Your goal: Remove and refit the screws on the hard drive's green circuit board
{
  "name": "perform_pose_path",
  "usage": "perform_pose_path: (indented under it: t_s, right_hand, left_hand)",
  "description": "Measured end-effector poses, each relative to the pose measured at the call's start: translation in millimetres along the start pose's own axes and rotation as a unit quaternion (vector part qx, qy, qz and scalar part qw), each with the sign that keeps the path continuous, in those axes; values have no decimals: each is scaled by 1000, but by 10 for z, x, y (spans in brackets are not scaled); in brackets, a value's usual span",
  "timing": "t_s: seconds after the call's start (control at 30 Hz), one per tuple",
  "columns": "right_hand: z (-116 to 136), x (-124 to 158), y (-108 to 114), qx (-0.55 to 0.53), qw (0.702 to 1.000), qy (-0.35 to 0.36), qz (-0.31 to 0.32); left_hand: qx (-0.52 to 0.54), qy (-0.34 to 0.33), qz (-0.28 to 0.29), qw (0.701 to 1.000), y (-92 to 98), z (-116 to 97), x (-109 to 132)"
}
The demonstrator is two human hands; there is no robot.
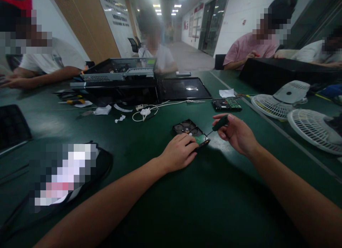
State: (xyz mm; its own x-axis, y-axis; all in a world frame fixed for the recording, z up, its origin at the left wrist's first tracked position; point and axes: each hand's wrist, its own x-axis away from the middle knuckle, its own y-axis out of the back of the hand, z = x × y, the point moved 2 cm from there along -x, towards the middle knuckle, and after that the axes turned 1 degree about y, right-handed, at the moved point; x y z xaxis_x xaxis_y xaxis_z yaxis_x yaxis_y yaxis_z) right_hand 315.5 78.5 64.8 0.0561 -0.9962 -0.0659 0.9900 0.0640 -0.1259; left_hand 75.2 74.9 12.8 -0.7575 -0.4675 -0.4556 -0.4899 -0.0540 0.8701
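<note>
A black hard drive (187, 128) with a green circuit board on its near end lies flat on the green table (165, 198). My left hand (178, 151) rests on its near edge, fingers pressing the green board. My right hand (236, 133) grips a small screwdriver (219, 124) by its dark handle. The thin shaft slants down to the left, and its tip meets the drive's right corner.
A second hard drive (227, 104) lies further back, beside a black panel (184, 88) and an open computer case (120, 78). White cables (145, 112) and scraps lie left of centre. Two fan grilles (312, 128) sit at right. Several people sit around the table.
</note>
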Motion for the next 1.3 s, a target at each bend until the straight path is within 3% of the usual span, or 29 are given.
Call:
perform_pose_path:
  t_s: [0.23,0.5,0.73,1.3]
  right_hand:
    - [18,9,11,40,999,20,10]
    - [-6,-19,-19,-17,1000,10,5]
    - [-9,-23,-9,1,1000,-9,-16]
    - [-24,-34,9,2,999,17,-30]
  left_hand:
    - [1,1,8,1000,13,-3,1]
    - [1,1,5,1000,16,-8,-5]
    - [-3,0,8,1000,14,-5,-3]
    - [2,-3,5,1000,7,3,1]
